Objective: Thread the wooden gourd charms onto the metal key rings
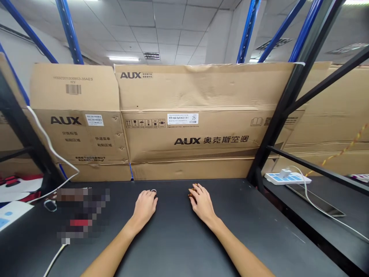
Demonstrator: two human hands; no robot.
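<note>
Two pieces reached, lying apart

In front of the big carton, your left grip curls over a pale ring, your right grip over a brown mottled piece; whether either is clamped, I cannot tell; nothing looks finished

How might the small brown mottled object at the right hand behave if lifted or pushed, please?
The brown mottled object seems light, being smaller than the right hand partly covering it; it might slide on the smooth-looking black tabletop.
</note>
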